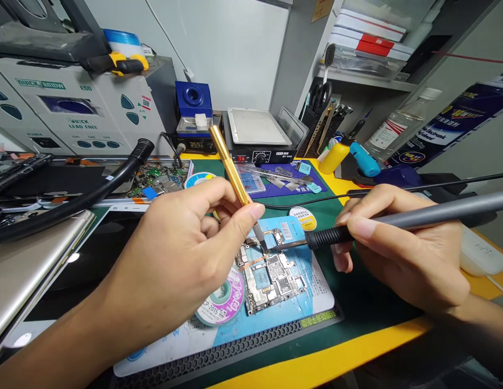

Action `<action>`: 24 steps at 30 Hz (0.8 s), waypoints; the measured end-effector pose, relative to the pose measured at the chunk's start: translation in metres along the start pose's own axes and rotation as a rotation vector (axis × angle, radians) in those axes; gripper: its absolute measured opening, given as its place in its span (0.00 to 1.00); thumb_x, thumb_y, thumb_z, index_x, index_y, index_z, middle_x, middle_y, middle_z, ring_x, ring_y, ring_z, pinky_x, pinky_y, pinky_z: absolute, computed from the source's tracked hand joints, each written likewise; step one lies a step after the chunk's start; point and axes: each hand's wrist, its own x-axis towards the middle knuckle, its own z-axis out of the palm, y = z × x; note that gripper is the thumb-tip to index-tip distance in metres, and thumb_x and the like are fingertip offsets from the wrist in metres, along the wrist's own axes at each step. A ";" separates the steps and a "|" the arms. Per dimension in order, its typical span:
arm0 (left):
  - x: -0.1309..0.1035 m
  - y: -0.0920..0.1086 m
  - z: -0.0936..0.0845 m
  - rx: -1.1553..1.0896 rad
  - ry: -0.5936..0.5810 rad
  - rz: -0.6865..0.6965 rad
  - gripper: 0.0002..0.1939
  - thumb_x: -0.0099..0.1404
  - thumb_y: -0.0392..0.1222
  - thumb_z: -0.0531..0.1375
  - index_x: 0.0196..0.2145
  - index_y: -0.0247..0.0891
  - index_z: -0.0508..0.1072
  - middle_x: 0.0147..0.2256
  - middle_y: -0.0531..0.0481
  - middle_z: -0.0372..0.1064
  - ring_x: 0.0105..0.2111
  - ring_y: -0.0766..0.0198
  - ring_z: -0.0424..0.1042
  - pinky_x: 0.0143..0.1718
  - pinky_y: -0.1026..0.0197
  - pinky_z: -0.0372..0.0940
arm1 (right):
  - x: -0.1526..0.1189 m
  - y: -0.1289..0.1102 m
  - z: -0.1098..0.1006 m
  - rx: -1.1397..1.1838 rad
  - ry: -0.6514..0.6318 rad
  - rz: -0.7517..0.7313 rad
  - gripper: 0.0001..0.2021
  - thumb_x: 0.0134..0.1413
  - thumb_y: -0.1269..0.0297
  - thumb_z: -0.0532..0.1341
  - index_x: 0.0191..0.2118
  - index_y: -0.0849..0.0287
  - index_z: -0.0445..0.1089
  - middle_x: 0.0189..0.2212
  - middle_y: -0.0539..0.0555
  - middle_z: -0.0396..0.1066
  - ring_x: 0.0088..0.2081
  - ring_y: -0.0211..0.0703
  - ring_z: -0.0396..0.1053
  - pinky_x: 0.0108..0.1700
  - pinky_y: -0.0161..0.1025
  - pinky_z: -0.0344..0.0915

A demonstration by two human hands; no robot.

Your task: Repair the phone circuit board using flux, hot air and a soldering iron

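Observation:
A phone circuit board (275, 286) lies on a blue-and-white work mat (316, 259). My left hand (186, 243) is closed around a gold-handled hobby knife (230, 170), its narrow tip pointing down at the upper part of the board. From the right, my right hand (401, 243) grips a soldering iron (429, 215) by its dark grip. The two tool tips meet, or nearly meet, at the board; contact is too small to tell. A spool of desoldering braid (239, 294), marked CP-2015, sits beside the board, partly behind my left hand, with a copper strip reaching over the board.
At left stand a hot-air station (81, 108) with a thick black hose (113, 186) and opened devices. Behind the mat are a soldering station (194, 140) reading about 355 and a heating plate (259, 127). Bottles and a tool holder (316, 119) line the right; a cable (413, 189) crosses there.

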 end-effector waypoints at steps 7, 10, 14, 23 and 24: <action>-0.002 -0.001 -0.001 0.017 0.019 0.037 0.07 0.67 0.48 0.64 0.34 0.45 0.79 0.27 0.57 0.80 0.17 0.70 0.71 0.11 0.71 0.54 | 0.002 0.001 0.001 -0.011 0.024 0.030 0.07 0.55 0.72 0.69 0.27 0.55 0.79 0.18 0.51 0.73 0.15 0.46 0.71 0.14 0.39 0.69; -0.002 -0.002 -0.001 0.034 0.028 0.053 0.07 0.67 0.48 0.64 0.34 0.45 0.80 0.26 0.57 0.80 0.18 0.69 0.72 0.10 0.71 0.53 | 0.001 0.001 0.001 -0.012 0.028 0.034 0.07 0.55 0.71 0.69 0.27 0.55 0.79 0.19 0.51 0.74 0.15 0.45 0.71 0.14 0.39 0.69; -0.002 -0.003 -0.001 0.033 0.034 0.061 0.07 0.67 0.48 0.63 0.35 0.45 0.80 0.29 0.57 0.81 0.19 0.69 0.73 0.11 0.71 0.53 | 0.001 0.000 0.001 -0.001 0.028 0.025 0.07 0.54 0.72 0.69 0.27 0.55 0.79 0.19 0.50 0.73 0.15 0.45 0.71 0.14 0.38 0.69; -0.002 0.002 -0.003 0.048 -0.014 0.004 0.11 0.69 0.51 0.61 0.36 0.43 0.78 0.30 0.55 0.81 0.22 0.68 0.74 0.14 0.69 0.54 | 0.000 -0.001 0.000 -0.004 -0.007 0.002 0.06 0.56 0.70 0.70 0.28 0.55 0.80 0.17 0.50 0.71 0.16 0.44 0.72 0.16 0.37 0.69; -0.002 0.001 -0.003 0.051 -0.012 0.007 0.11 0.69 0.51 0.61 0.36 0.43 0.78 0.30 0.55 0.81 0.22 0.67 0.74 0.13 0.69 0.53 | 0.000 -0.001 0.000 -0.003 -0.010 -0.003 0.06 0.56 0.70 0.70 0.28 0.55 0.80 0.17 0.50 0.71 0.16 0.44 0.72 0.16 0.37 0.69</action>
